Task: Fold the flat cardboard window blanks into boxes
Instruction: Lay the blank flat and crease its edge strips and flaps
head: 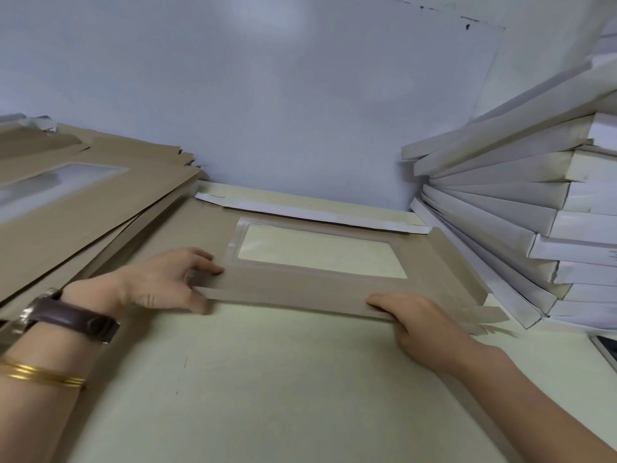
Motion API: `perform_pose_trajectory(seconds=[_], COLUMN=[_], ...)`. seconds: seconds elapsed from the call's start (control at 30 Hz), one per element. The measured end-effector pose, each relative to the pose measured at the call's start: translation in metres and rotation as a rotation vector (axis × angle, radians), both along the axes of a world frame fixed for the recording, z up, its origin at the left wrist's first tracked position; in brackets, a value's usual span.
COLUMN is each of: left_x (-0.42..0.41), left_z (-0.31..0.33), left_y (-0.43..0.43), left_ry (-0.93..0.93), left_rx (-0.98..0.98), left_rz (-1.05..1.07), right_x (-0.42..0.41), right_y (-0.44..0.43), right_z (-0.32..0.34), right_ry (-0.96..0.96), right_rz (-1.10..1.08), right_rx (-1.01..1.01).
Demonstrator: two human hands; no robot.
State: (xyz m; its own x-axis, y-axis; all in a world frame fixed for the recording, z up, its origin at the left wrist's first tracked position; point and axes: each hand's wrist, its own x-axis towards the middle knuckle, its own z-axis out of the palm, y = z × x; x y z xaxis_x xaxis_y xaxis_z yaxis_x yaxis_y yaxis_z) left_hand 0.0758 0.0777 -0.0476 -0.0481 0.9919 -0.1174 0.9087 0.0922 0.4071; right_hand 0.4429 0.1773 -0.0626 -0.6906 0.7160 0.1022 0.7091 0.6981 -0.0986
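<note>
A brown cardboard window blank [293, 282] lies on the pale table, its clear film window [320, 255] facing up. The far flap is turned over and shows its white side [310, 213]. The near flap is folded up along the front edge. My left hand [160, 282] pinches that flap at its left end, thumb below and fingers on top. At the flap's right end my right hand [414, 322] grips the fold with its fingers curled over the edge.
A fanned pile of flat brown window blanks [76, 195] fills the left side. Several folded white boxes [534, 212] are stacked at the right against the wall. A white wall panel [283, 95] rises just behind. Bare pale table [267, 396] lies in front.
</note>
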Motion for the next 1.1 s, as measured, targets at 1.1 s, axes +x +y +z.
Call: perform_pose_trajectory(seconds=[1.1], left_x=[-0.017], left_z=[0.024], left_y=[0.039], left_ry=[0.348], left_rx=[0.117], left_rz=[0.254], right_x=[0.003], right_y=[0.081], right_z=[0.046], right_ry=[-0.067], right_rz=[-0.246], right_rx=[-0.040])
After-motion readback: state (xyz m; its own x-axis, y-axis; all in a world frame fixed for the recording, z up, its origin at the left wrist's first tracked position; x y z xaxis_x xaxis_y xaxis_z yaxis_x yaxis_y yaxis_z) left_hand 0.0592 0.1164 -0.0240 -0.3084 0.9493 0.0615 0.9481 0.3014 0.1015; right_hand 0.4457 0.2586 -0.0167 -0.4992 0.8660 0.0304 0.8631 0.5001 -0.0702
